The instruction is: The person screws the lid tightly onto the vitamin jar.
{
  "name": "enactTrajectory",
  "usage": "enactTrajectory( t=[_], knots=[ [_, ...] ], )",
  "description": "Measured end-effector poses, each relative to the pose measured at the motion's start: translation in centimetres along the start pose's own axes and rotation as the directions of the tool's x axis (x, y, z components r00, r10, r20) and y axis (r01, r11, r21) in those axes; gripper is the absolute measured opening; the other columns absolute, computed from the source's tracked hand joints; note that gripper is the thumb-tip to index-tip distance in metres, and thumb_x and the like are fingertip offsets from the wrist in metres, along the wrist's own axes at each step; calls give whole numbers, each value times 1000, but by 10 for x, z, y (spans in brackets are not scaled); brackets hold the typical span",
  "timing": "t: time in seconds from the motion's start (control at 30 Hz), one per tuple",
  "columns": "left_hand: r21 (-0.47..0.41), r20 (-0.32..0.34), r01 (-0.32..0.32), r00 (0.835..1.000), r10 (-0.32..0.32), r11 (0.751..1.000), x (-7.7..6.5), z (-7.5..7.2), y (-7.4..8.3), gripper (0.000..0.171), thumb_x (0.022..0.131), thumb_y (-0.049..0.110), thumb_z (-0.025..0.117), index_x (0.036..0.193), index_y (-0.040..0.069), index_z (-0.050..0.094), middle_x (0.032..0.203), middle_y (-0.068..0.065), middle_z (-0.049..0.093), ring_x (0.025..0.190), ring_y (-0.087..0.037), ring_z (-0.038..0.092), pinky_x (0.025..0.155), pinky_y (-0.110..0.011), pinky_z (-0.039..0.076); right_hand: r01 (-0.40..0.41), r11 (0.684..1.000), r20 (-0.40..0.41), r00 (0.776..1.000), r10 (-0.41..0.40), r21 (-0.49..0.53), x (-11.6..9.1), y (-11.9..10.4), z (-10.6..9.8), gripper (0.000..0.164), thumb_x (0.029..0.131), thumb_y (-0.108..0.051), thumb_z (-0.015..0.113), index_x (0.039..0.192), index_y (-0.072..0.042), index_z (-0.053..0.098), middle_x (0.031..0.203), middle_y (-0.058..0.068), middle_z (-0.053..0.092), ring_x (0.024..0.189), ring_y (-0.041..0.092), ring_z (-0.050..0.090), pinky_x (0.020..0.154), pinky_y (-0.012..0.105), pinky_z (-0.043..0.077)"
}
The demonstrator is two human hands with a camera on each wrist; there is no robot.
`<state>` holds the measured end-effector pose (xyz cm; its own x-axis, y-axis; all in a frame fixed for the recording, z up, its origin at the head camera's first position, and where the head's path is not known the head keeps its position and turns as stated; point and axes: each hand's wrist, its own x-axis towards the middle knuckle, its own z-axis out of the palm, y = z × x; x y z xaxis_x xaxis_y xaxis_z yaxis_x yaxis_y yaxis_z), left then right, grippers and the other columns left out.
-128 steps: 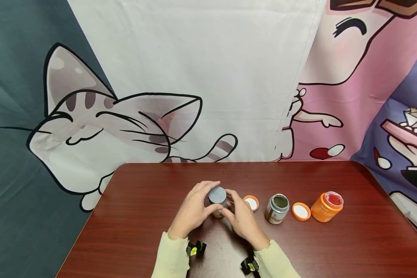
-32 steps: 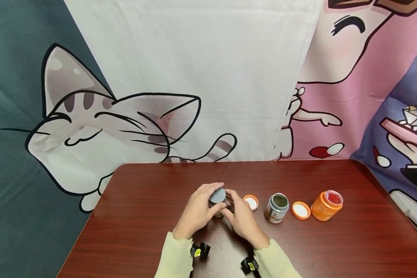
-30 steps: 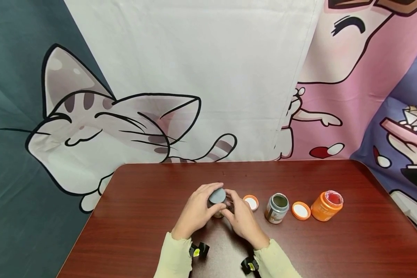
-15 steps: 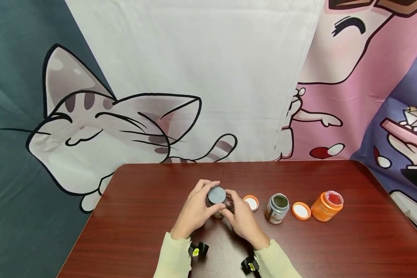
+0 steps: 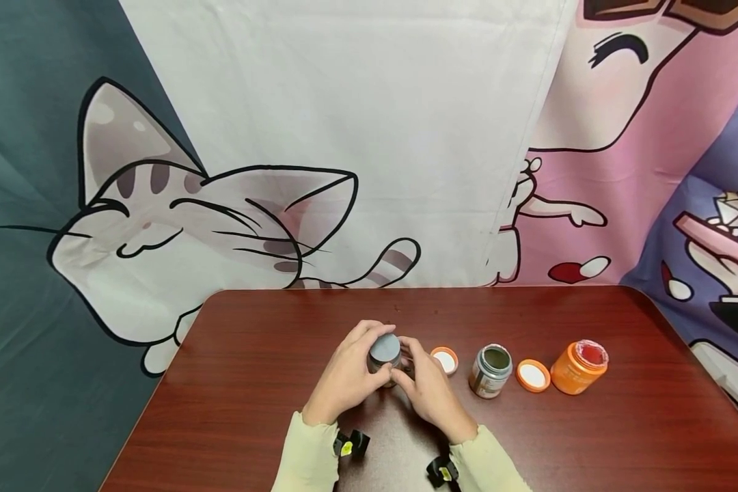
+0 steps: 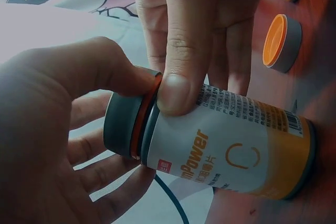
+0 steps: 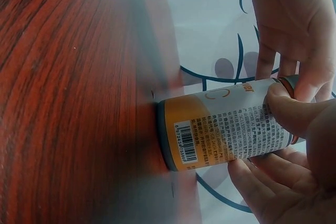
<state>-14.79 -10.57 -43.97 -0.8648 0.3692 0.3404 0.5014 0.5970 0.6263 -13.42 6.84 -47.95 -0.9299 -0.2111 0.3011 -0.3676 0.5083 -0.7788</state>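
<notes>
A white-and-orange tablet bottle (image 6: 236, 145) with a dark grey cap (image 5: 385, 348) stands between the two hands, upright on the table in the head view. My left hand (image 5: 344, 376) grips the cap from the left, its thumb on the near side and its fingers round the far side. An orange band shows at the cap's lower edge in the left wrist view. My right hand (image 5: 430, 391) holds the bottle's body, its thumb (image 6: 176, 90) on the label just below the cap. The hands cover most of the body in the head view.
Right of the hands lie an upturned orange-rimmed cap (image 5: 445, 359), an uncapped grey bottle (image 5: 490, 374), a second upturned cap (image 5: 533, 375) and an uncapped orange bottle (image 5: 577, 369) with a red opening. A cartoon-printed cloth (image 5: 369, 137) hangs behind the brown table (image 5: 234, 410).
My left hand has shifted back and forth slightly about the cap, and its thumb now sits a little further left than half a second ago. My right hand has kept its place.
</notes>
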Motion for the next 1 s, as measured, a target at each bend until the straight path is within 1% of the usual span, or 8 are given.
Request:
enactTrajectory(
  t=[0.07,0.13,0.23,0.3,0.43,0.6,0.77,1.0],
  knots=[
    [8,0,-5,1000,5,1000,0,1,0,57,82,11,78,136,18,62,130,5,55,112,-11,56,94,-36,49,4,1000,-1,1000,-4,11,0,0,0,50,88,-3,75,132,0,53,121,15,68,104,26,70,89,43,55],
    [16,-3,2,1000,-2,1000,0,2,0,58,83,17,81,137,18,61,131,5,55,114,-11,56,94,-36,49,10,1000,-4,1000,-10,20,-1,1,0,49,88,-2,75,132,0,53,124,16,66,105,27,70,90,43,55],
    [29,-15,27,1000,-27,999,0,4,-1,61,82,28,85,137,18,61,131,4,54,114,-13,56,93,-37,50,18,999,-9,1000,-18,27,-1,1,1,48,89,-3,74,132,0,53,125,16,66,107,28,69,91,42,54],
    [38,-25,49,999,-48,998,0,5,0,63,81,31,86,137,18,61,130,3,55,113,-14,57,92,-38,50,16,1000,-9,1000,-16,26,-1,2,1,48,89,-4,74,132,0,53,125,16,66,107,28,69,91,42,54],
    [51,-45,61,997,-59,997,0,7,0,63,80,30,87,136,17,62,125,2,57,110,-15,56,89,-39,50,1,1000,-5,1000,-1,23,0,1,1,48,90,-5,74,133,-1,53,125,14,66,106,26,70,90,41,55],
    [54,-55,45,998,-42,997,1,6,0,63,78,28,88,135,17,63,124,4,59,108,-13,54,88,-38,49,-10,1000,0,1000,10,22,1,0,1,48,90,-4,74,134,-2,53,126,13,66,105,24,70,89,38,55],
    [45,-33,39,999,-38,998,1,3,0,62,80,25,87,136,19,62,128,6,60,112,-12,53,92,-38,49,-11,999,-1,1000,11,30,1,0,0,48,90,-5,74,133,-1,54,125,13,66,105,25,70,89,39,55],
    [52,14,-8,1000,7,999,2,0,-1,54,85,18,81,135,16,62,132,4,61,120,-12,51,98,-38,46,-4,999,-7,1000,4,42,1,-1,0,48,88,-2,75,131,1,54,123,15,67,103,27,70,89,42,55]
  ],
)
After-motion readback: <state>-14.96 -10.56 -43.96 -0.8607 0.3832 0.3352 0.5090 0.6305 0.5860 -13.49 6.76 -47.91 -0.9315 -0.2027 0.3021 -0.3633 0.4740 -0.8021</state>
